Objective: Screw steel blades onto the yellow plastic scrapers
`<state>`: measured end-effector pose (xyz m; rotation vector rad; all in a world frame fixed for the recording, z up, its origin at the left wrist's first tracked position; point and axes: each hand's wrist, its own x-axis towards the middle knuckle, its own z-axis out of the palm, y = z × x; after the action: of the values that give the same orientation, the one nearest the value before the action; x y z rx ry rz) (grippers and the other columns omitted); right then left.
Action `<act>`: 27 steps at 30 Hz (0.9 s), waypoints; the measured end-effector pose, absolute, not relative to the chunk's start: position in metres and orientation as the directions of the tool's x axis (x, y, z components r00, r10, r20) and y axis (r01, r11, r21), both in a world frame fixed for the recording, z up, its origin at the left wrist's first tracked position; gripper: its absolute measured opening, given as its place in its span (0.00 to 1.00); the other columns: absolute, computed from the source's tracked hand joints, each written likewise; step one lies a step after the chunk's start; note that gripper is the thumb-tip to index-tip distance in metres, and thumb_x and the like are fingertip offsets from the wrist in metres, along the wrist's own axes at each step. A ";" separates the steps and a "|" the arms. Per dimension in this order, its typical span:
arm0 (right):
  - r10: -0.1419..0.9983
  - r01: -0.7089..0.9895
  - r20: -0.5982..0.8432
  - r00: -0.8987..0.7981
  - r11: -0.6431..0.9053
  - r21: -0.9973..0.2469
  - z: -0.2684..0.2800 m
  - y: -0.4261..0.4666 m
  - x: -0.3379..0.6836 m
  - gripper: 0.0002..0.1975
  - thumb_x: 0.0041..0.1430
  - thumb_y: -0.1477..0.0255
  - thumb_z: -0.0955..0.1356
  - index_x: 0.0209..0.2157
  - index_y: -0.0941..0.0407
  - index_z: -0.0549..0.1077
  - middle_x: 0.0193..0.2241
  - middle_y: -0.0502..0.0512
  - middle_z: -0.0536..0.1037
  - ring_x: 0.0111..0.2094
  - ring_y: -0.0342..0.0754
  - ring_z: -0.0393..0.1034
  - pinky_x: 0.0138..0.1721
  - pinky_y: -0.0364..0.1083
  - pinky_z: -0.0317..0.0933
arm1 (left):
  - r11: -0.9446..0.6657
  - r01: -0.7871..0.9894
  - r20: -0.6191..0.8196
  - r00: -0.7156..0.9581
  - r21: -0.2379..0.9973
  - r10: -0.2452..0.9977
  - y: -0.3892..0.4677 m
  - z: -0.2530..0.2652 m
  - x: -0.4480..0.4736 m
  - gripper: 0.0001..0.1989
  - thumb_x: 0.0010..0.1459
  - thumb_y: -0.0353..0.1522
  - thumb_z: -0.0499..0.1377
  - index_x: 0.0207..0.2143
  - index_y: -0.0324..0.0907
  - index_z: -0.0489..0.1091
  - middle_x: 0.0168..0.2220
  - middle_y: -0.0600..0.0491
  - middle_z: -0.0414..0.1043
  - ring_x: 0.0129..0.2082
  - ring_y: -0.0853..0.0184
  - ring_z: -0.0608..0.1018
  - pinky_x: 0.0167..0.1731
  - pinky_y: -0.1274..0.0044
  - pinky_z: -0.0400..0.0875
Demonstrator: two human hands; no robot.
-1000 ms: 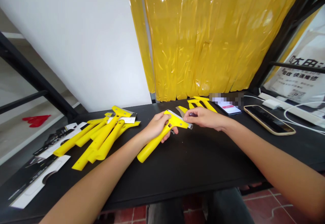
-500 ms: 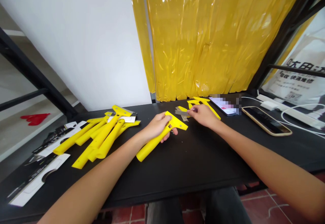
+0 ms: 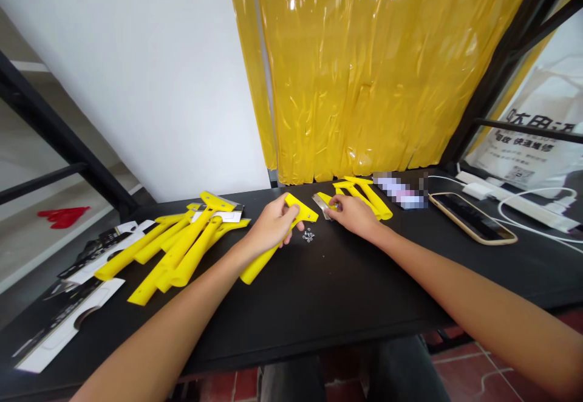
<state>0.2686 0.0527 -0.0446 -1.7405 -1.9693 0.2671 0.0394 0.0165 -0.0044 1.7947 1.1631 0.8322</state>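
My left hand [image 3: 275, 224] is closed around a yellow scraper [image 3: 259, 263], its wide head [image 3: 301, 209] pointing up and right, a screw visible in it. Just right of that hand, several small nuts or screws [image 3: 308, 235] lie loose on the black table. My right hand [image 3: 356, 215] is pinched at the edge of some thin metal plates [image 3: 321, 205], over a yellow piece [image 3: 326, 197]. Its fingertips partly hide what they grip. Behind that hand lie more yellow scraper parts [image 3: 377, 200].
At left, several yellow scrapers [image 3: 186, 250] are piled beside black-and-white card sleeves [image 3: 73, 323]. To the right are a blurred-out phone [image 3: 401, 194], another phone [image 3: 471, 217], a power strip [image 3: 519, 201] and white cables. A yellow plastic curtain [image 3: 364, 86] hangs behind the black table [image 3: 346, 292].
My right hand has moved slightly left, bringing the metal plate down against the others. My left hand has shifted left with the scraper, uncovering the small loose parts.
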 end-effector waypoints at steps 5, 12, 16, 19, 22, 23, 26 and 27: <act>0.886 0.698 0.451 -0.109 0.392 -0.600 -0.026 0.042 0.268 0.15 0.64 0.62 0.64 0.38 0.55 0.79 0.32 0.55 0.81 0.32 0.49 0.73 0.34 0.46 0.60 | -0.493 0.721 0.375 0.337 0.488 0.864 0.006 0.004 0.039 0.07 0.67 0.36 0.50 0.40 0.44 0.65 0.30 0.53 0.77 0.22 0.67 0.76 0.23 0.77 0.65; 0.912 0.411 0.294 -0.286 0.394 -0.822 -0.010 0.024 0.261 0.25 0.65 0.53 0.63 0.26 0.56 0.78 0.27 0.54 0.78 0.30 0.47 0.70 0.34 0.47 0.61 | -0.499 0.854 0.390 0.513 -0.146 0.765 -0.008 -0.007 0.050 0.15 0.69 0.37 0.49 0.52 0.45 0.69 0.37 0.49 0.77 0.30 0.60 0.80 0.26 0.74 0.66; 0.914 0.335 0.111 -0.391 0.253 -0.907 -0.013 0.022 0.259 0.21 0.58 0.53 0.70 0.41 0.55 0.81 0.36 0.56 0.80 0.38 0.50 0.72 0.40 0.48 0.63 | -0.528 0.817 0.331 0.577 -0.233 0.747 -0.005 -0.016 0.051 0.18 0.70 0.37 0.47 0.53 0.40 0.70 0.36 0.48 0.77 0.28 0.60 0.79 0.25 0.73 0.66; 0.893 0.394 0.112 -0.436 0.301 -0.869 -0.016 0.024 0.261 0.31 0.49 0.54 0.76 0.53 0.52 0.75 0.46 0.57 0.77 0.44 0.52 0.70 0.45 0.50 0.63 | -0.555 0.781 0.295 0.623 -0.286 0.725 -0.002 -0.014 0.048 0.19 0.71 0.36 0.46 0.50 0.36 0.71 0.36 0.46 0.76 0.29 0.60 0.80 0.24 0.73 0.65; 0.871 0.436 0.120 -0.476 0.353 -0.828 -0.016 0.026 0.264 0.35 0.48 0.54 0.77 0.56 0.52 0.73 0.48 0.56 0.75 0.43 0.51 0.69 0.45 0.50 0.63 | -0.591 0.730 0.275 0.679 -0.343 0.680 0.000 -0.009 0.044 0.18 0.71 0.36 0.47 0.52 0.35 0.70 0.37 0.47 0.76 0.31 0.60 0.80 0.23 0.73 0.64; 0.861 0.434 0.111 -0.496 0.357 -0.827 -0.015 0.026 0.265 0.35 0.48 0.55 0.76 0.56 0.52 0.72 0.45 0.55 0.75 0.41 0.50 0.68 0.43 0.49 0.63 | -0.601 0.711 0.267 0.698 -0.364 0.664 0.001 -0.007 0.043 0.17 0.71 0.36 0.48 0.52 0.36 0.70 0.36 0.47 0.76 0.31 0.60 0.80 0.22 0.73 0.63; 0.836 0.438 0.085 -0.542 0.368 -0.820 -0.012 0.027 0.268 0.34 0.50 0.54 0.75 0.57 0.52 0.70 0.39 0.53 0.73 0.36 0.47 0.66 0.38 0.47 0.62 | -0.632 0.640 0.242 0.760 -0.436 0.602 0.005 -0.004 0.038 0.16 0.71 0.35 0.48 0.55 0.38 0.68 0.36 0.49 0.75 0.29 0.61 0.79 0.24 0.72 0.64; 0.833 0.445 0.082 -0.546 0.372 -0.815 -0.012 0.027 0.269 0.34 0.51 0.54 0.75 0.57 0.51 0.70 0.39 0.52 0.73 0.35 0.47 0.66 0.37 0.47 0.62 | -0.639 0.619 0.242 0.778 -0.457 0.580 0.007 -0.003 0.037 0.16 0.72 0.35 0.48 0.55 0.39 0.68 0.36 0.50 0.75 0.28 0.62 0.78 0.25 0.72 0.65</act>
<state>0.2688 0.0274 -0.0119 -1.1018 -2.1483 1.0543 0.0370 0.0074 -0.0033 3.4534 1.2642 0.1395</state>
